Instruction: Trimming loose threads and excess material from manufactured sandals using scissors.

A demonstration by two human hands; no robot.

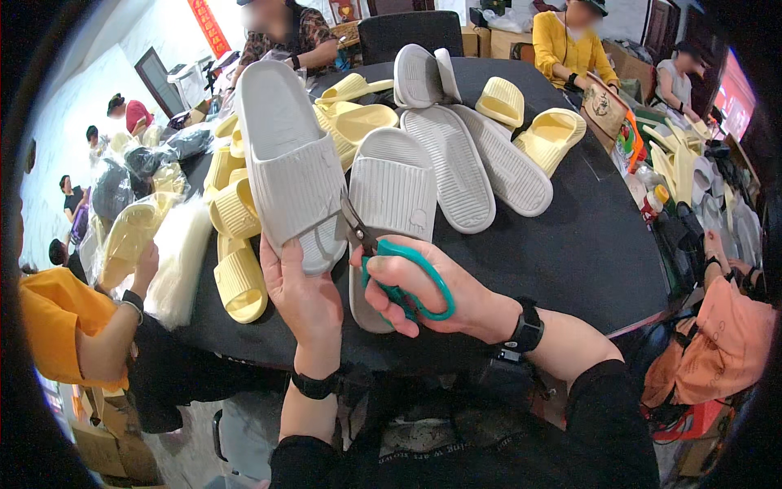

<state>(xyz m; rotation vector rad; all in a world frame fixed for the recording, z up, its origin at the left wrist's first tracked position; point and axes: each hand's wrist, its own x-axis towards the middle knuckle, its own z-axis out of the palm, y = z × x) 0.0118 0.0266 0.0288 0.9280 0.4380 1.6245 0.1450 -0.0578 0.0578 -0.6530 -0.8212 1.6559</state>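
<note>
My left hand point(303, 297) grips a light grey slide sandal point(300, 183) by its toe end, holding it raised with its sole end up and away from me. In my right hand point(436, 289) is a pair of scissors point(428, 273) with teal handles, my fingers through the loops. The dark blades point up and left and meet the edge of the sandal's ribbed strap; whether they are parted is hard to make out. Just behind the scissors lies another grey slide sandal point(395, 175) on the table, partly covered by my right hand.
More grey slides point(456, 167) lie sole up on the black table point(570, 253). Yellow slides point(240, 281) are piled at left and beyond. Clear plastic bags point(179, 261) lie at the left edge. A person in orange point(69, 322) sits close on my left; others sit around the table.
</note>
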